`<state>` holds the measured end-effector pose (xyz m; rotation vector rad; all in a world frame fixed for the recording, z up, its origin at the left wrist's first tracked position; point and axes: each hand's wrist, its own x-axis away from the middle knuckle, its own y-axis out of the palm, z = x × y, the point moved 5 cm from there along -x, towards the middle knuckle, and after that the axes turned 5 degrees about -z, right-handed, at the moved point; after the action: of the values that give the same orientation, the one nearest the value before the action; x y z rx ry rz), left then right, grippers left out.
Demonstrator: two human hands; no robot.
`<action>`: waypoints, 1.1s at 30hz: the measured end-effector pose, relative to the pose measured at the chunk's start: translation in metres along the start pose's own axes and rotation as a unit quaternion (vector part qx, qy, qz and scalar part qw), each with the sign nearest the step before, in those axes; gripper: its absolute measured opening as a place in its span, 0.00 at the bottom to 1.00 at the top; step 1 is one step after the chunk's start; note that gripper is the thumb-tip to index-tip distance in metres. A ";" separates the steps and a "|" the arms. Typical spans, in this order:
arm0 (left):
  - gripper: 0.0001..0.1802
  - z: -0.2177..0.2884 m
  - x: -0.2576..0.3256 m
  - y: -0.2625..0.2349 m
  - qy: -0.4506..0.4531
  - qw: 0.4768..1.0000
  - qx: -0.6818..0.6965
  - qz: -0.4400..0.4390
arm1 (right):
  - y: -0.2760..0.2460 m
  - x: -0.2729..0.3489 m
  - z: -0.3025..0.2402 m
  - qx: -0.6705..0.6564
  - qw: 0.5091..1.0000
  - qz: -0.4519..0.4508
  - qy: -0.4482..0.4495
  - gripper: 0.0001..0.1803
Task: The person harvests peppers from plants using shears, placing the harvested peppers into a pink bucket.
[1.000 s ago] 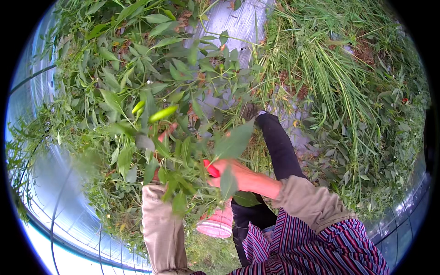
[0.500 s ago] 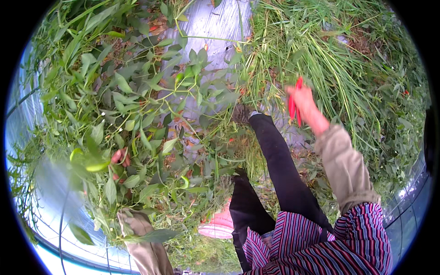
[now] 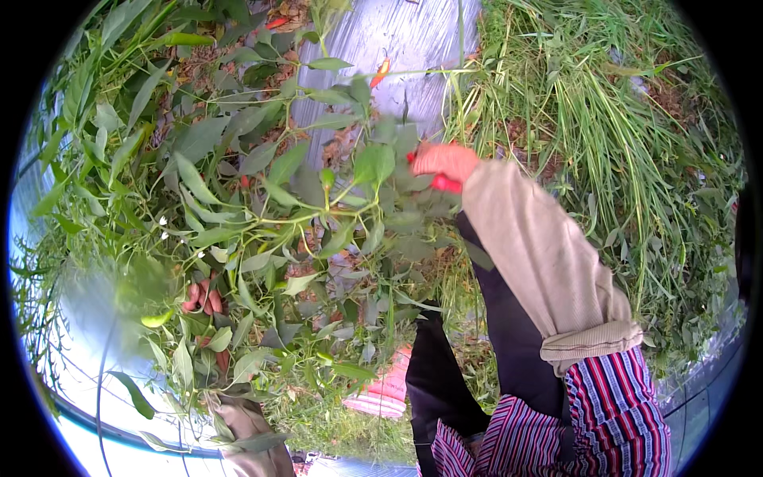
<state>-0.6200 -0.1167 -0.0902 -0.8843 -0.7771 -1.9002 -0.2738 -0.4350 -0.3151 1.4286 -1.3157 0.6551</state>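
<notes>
Leafy green pepper plants (image 3: 373, 163) surround the left hand (image 3: 205, 298) and spread across to the right hand (image 3: 445, 161). A thick mat of long grass (image 3: 572, 135) lies to the right of the right hand, and a silvery ground sheet (image 3: 381, 40) stretches out beyond it. Dark trouser legs (image 3: 520, 334) show below the right hand, and a pink container (image 3: 385, 389) sits between them and the left hand, nearer the body. The right hand is closed around red peppers (image 3: 446, 184). The left hand's fingers are curled among leaves; whether they grip anything cannot be told. A pale green pepper (image 3: 157, 319) hangs just left of it, and small white flowers (image 3: 164, 221) show beyond it.
</notes>
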 end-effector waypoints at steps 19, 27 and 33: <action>0.30 -0.097 0.029 0.089 -0.007 0.963 0.037 -0.268 | 0.081 0.242 0.018 -0.541 0.769 0.119 -0.320 0.09; 0.26 -0.121 0.022 0.054 -0.011 0.984 0.049 -0.171 | 0.190 0.275 0.010 -0.510 0.811 0.136 -0.252 0.08; 0.23 -0.105 0.024 0.049 0.013 0.991 0.016 -0.131 | 0.208 0.332 0.027 -0.488 0.828 0.146 -0.234 0.09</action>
<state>-0.6137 -0.2314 -0.1204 -0.7653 -0.9429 -2.1159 -0.3923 -0.5531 0.0400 0.5284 -1.8821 -0.2497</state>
